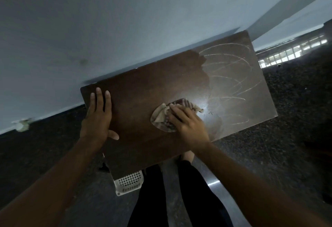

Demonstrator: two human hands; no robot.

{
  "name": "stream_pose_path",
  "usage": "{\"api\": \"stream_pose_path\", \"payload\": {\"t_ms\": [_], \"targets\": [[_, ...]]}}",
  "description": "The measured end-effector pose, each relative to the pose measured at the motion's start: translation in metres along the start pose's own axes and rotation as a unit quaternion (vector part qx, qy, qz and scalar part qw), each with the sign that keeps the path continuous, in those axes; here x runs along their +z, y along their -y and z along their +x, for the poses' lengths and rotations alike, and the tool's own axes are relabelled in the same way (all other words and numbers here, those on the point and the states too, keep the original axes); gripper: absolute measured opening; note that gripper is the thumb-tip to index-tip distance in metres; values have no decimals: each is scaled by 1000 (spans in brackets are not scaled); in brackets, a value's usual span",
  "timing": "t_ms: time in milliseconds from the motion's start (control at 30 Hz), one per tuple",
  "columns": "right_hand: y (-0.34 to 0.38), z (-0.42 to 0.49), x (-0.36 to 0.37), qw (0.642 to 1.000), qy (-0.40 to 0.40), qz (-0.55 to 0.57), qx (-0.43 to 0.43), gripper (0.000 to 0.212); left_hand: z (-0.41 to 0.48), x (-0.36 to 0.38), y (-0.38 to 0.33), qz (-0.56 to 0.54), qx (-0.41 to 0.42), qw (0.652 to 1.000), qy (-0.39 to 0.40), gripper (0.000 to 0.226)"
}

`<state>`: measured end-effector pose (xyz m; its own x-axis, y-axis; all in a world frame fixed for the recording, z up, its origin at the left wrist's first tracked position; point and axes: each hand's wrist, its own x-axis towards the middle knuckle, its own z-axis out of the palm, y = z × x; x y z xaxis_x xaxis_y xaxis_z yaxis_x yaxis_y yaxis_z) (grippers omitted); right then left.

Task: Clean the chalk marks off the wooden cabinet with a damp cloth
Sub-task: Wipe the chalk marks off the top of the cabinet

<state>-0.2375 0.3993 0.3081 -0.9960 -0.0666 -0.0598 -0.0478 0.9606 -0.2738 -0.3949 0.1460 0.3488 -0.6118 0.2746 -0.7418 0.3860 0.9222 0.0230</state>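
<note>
The wooden cabinet top [143, 86] is dark brown and stands against a pale wall. Its left part looks wet and dark; the right part carries curved white chalk marks [231, 68]. A crumpled beige and maroon cloth [161, 117] lies near the middle of the top. My right hand [188, 124] presses down on the cloth, fingers spread over it. My left hand [98, 117] rests flat on the top's left edge, fingers apart, holding nothing.
A white plastic lattice basket [128, 183] sits on the dark speckled floor [287, 145] below the cabinet's near edge. My legs in black trousers [172, 199] stand right before it. The pale wall [107, 28] runs behind the cabinet.
</note>
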Motion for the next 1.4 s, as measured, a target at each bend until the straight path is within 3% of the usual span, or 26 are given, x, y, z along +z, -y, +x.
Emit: {"api": "stream_pose_path", "payload": {"t_ms": [100, 233, 300, 400, 467, 533, 633, 700, 767, 867, 1000, 1067, 1133, 1267, 1333, 1400], "targets": [[-28, 2, -12, 998, -24, -26, 57, 39, 2, 3, 2, -2, 7, 1000, -5, 163], [-6, 12, -15, 988, -14, -9, 151, 45, 2, 3, 5, 0, 13, 1000, -6, 162], [6, -1, -15, 993, -17, -1, 120, 45, 2, 2, 4, 14, 12, 1000, -8, 161], [-7, -37, -23, 1000, 30, -3, -6, 50, 3, 1, 1, 41, 9, 999, -5, 159], [-33, -51, -32, 997, 67, -15, -23, 52, 4, 0, -1, 51, 6, 999, 0, 159], [-55, -46, -39, 993, 81, -30, 78, 52, 5, 0, -2, 58, 6, 998, 3, 159], [-49, -10, -38, 957, 32, -30, 288, 47, 5, -1, -4, 64, 8, 998, 7, 160], [-23, 10, -30, 942, 8, -5, 337, 41, 6, -1, -4, 64, 8, 998, 10, 160], [9, 12, -20, 952, 18, 22, 303, 42, 6, -2, -3, 61, 8, 998, 17, 160], [43, -26, -8, 983, 62, 49, 165, 48, 4, -2, -2, 61, 7, 998, 17, 159], [23, -84, -19, 995, 91, 18, 32, 40, 3, -3, -2, 57, 0, 998, 15, 159], [-10, -90, -31, 995, 91, -2, 43, 47, 1, -3, -3, 48, -9, 999, 11, 159], [-40, -75, -40, 986, 100, -9, 130, 52, 0, -3, -6, 45, -15, 999, 10, 159], [-47, -16, -42, 955, 38, -6, 294, 37, -2, -4, -6, 46, -22, 999, 3, 160], [-27, 0, -34, 956, 24, 20, 293, 38, -5, -3, -6, 40, -20, 999, -12, 158], [-4, -2, -25, 970, 33, 46, 236, 42, -9, 1, -8, 35, -19, 999, -25, 151]]}}
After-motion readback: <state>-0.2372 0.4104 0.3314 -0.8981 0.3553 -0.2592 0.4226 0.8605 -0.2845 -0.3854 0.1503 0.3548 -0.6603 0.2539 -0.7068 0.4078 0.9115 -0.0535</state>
